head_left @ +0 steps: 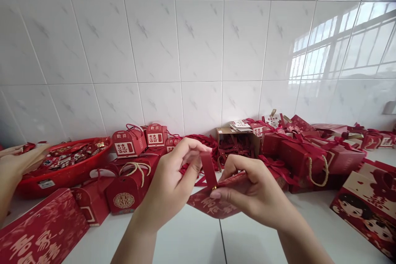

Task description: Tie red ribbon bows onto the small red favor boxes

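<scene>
My left hand (173, 185) pinches the upper end of a red ribbon strip (208, 169) between thumb and fingers. My right hand (250, 189) is closed on a flat red paper box blank with gold lettering (210, 204), its fingertips at the foot of the ribbon where a small gold fitting shows. Both hands hover just above the white table (198, 239), in front of a heap of red gift boxes.
Another person's hand (18, 163) reaches in at the far left beside a red basket of sweets (62, 169). Assembled red boxes with rope handles (130, 181) stand left; a cardboard carton of ribbons (236, 142) and more boxes (309, 156) stand right. Large printed boxes (368, 202) lie at both lower corners.
</scene>
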A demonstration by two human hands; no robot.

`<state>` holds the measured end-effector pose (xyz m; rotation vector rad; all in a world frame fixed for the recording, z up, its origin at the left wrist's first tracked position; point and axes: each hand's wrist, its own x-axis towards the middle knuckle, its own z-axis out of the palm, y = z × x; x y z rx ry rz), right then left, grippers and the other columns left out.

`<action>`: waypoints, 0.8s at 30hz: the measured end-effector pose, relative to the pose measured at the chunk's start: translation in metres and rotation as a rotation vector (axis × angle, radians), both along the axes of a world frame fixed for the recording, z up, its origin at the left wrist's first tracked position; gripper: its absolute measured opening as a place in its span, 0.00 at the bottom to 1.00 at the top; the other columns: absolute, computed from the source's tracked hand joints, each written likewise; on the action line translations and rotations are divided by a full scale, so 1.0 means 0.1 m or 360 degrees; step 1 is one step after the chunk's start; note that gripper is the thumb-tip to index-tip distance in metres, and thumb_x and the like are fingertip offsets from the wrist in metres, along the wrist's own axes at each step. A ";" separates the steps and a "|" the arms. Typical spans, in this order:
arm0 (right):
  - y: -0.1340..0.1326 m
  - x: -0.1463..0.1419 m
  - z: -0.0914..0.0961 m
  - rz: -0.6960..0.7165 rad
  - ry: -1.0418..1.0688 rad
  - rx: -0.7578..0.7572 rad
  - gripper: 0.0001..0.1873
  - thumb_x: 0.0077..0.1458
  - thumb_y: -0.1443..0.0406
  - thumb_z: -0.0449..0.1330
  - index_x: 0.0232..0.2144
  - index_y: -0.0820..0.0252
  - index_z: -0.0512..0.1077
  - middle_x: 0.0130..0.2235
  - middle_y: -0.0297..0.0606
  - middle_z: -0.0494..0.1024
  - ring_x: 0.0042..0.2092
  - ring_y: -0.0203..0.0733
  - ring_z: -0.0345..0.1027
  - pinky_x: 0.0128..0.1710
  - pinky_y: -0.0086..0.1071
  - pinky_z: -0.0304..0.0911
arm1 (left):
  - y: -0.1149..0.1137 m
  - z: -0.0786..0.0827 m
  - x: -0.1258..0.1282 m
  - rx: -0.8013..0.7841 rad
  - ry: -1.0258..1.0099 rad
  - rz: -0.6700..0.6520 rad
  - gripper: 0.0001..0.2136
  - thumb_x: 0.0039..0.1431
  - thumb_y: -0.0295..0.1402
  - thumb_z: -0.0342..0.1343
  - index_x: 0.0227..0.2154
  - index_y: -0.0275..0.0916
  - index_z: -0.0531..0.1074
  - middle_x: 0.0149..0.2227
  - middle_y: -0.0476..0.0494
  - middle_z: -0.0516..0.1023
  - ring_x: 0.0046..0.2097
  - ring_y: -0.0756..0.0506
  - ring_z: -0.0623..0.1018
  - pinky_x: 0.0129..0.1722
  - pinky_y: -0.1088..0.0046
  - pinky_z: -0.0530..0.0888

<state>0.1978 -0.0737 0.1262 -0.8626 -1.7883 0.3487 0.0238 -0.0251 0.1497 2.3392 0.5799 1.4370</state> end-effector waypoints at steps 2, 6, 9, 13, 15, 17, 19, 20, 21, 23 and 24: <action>-0.03 0.01 0.00 -0.0075 -0.0059 0.0108 0.13 0.49 0.66 0.65 0.23 0.58 0.62 0.23 0.28 0.64 0.26 0.32 0.56 0.24 0.26 0.54 | -0.03 0.01 0.00 -0.0158 -0.0033 -0.0079 0.05 0.64 0.29 0.48 0.39 0.42 0.68 0.40 0.44 0.80 0.41 0.47 0.80 0.35 0.74 0.78; -0.06 0.03 0.01 -0.0194 -0.0144 0.0321 0.10 0.50 0.66 0.65 0.26 0.58 0.65 0.25 0.29 0.67 0.27 0.33 0.60 0.26 0.27 0.56 | -0.11 0.03 0.00 -0.0427 -0.0153 -0.0303 0.03 0.62 0.32 0.51 0.36 0.42 0.69 0.34 0.44 0.81 0.35 0.46 0.81 0.33 0.72 0.79; -0.08 0.03 0.02 -0.0229 -0.0160 0.0425 0.10 0.52 0.65 0.65 0.27 0.57 0.66 0.26 0.30 0.69 0.28 0.34 0.62 0.28 0.27 0.58 | -0.16 0.04 -0.01 -0.0576 -0.0162 -0.0425 0.03 0.61 0.33 0.53 0.37 0.42 0.70 0.34 0.42 0.82 0.35 0.44 0.82 0.32 0.70 0.81; -0.10 0.01 0.04 -0.0265 -0.0174 0.0490 0.08 0.54 0.65 0.63 0.28 0.57 0.66 0.26 0.31 0.70 0.28 0.34 0.63 0.29 0.28 0.59 | -0.17 0.06 0.00 -0.0555 -0.0135 -0.0438 0.06 0.61 0.32 0.54 0.39 0.43 0.73 0.33 0.44 0.82 0.33 0.46 0.81 0.27 0.76 0.79; -0.10 0.01 0.04 -0.0273 -0.0185 0.0510 0.07 0.55 0.64 0.62 0.28 0.57 0.67 0.26 0.32 0.71 0.29 0.35 0.64 0.28 0.28 0.59 | -0.17 0.07 0.01 -0.0513 -0.0139 -0.0440 0.05 0.61 0.31 0.54 0.38 0.43 0.74 0.31 0.45 0.82 0.32 0.47 0.81 0.23 0.79 0.77; -0.10 0.01 0.04 -0.0295 -0.0199 0.0525 0.07 0.55 0.63 0.62 0.28 0.57 0.67 0.27 0.32 0.71 0.29 0.35 0.64 0.28 0.29 0.59 | -0.16 0.07 0.02 -0.0466 -0.0145 -0.0431 0.05 0.60 0.30 0.54 0.36 0.43 0.74 0.31 0.45 0.81 0.32 0.48 0.80 0.21 0.81 0.75; -0.10 0.01 0.04 -0.0343 -0.0208 0.0552 0.08 0.55 0.63 0.62 0.27 0.57 0.66 0.26 0.32 0.71 0.28 0.35 0.64 0.27 0.29 0.58 | -0.16 0.08 0.02 -0.0420 -0.0148 -0.0407 0.05 0.60 0.29 0.55 0.36 0.43 0.75 0.30 0.46 0.81 0.31 0.48 0.80 0.19 0.81 0.74; -0.10 0.01 0.04 -0.0366 -0.0213 0.0570 0.09 0.54 0.64 0.63 0.27 0.57 0.66 0.26 0.32 0.71 0.28 0.35 0.63 0.27 0.29 0.58 | -0.16 0.08 0.02 -0.0399 -0.0142 -0.0391 0.05 0.59 0.30 0.55 0.35 0.43 0.75 0.29 0.46 0.80 0.30 0.48 0.79 0.19 0.81 0.74; -0.09 0.02 0.04 -0.0383 -0.0217 0.0593 0.09 0.54 0.64 0.63 0.27 0.57 0.66 0.26 0.32 0.72 0.28 0.35 0.64 0.27 0.29 0.58 | -0.16 0.08 0.02 -0.0379 -0.0131 -0.0379 0.05 0.59 0.30 0.55 0.35 0.43 0.75 0.28 0.46 0.79 0.30 0.48 0.79 0.19 0.80 0.74; -0.08 0.03 0.04 -0.0394 -0.0221 0.0660 0.08 0.54 0.66 0.63 0.28 0.56 0.66 0.27 0.32 0.73 0.29 0.36 0.65 0.28 0.30 0.59 | -0.17 0.07 0.02 -0.0331 -0.0111 -0.0373 0.05 0.60 0.31 0.54 0.35 0.44 0.75 0.28 0.46 0.79 0.31 0.47 0.80 0.23 0.78 0.76; -0.08 0.04 0.04 -0.0390 -0.0220 0.0703 0.07 0.54 0.66 0.63 0.28 0.56 0.66 0.28 0.33 0.74 0.29 0.36 0.66 0.29 0.31 0.60 | -0.17 0.06 0.01 -0.0302 -0.0104 -0.0380 0.05 0.60 0.30 0.54 0.37 0.44 0.75 0.30 0.45 0.79 0.33 0.46 0.80 0.25 0.77 0.78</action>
